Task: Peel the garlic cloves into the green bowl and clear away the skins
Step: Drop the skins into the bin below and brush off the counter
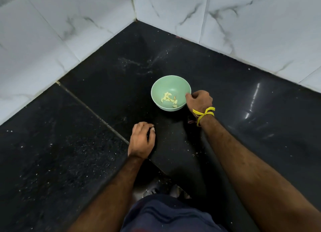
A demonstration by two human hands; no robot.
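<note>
Garlic cloves [168, 98] lie in the bowl [161, 83] on the counter [225, 101], near its corner.

Green bowl [171, 85] upright on black surface [225, 110], near the tiled corner. Holds a small cluster of peeled pale-yellow garlic cloves [169, 99]. Scattered white skin flecks [188, 149] across surface.

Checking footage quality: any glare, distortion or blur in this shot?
Head view: bright glare streaks on the black counter at right; wide-angle bending of the tile wall edges; green bowl and garlic cloves fairly sharp; both hands cast soft shadows.
</note>
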